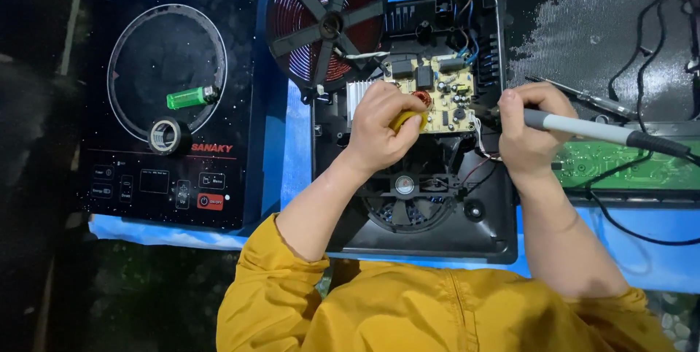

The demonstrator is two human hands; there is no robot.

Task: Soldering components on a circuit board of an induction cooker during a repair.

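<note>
- Head view: opened induction cooker base (437, 239) sits on a blue cloth (292, 148), black housing, fan (405, 202) at the near end.
- Circuit board (436, 93), pale yellow, lies in the upper part of the housing; aluminium heat sink (357, 93) at its left edge.
- Left hand (380, 129) curled over the board's left side, fingers pressed around a small yellow object (405, 120); what the object is cannot be told.
- Right hand (526, 127) closed in a fist-like grip on a soldering iron (605, 133), grey handle running out to the right, tip end at the board's right edge; the tip itself is hidden.
- Copper coil disc (322, 20) with black spokes lies tilted off the housing, up and left of the board.
- Glass cooktop panel (171, 97) lies well to the left; on it a green lighter (191, 97) and a roll of tape (166, 135), near each other, not touching.
- Green circuit board (620, 166) at right, under the iron's handle.
- Yellow sleeves (292, 294) on both arms.
</note>
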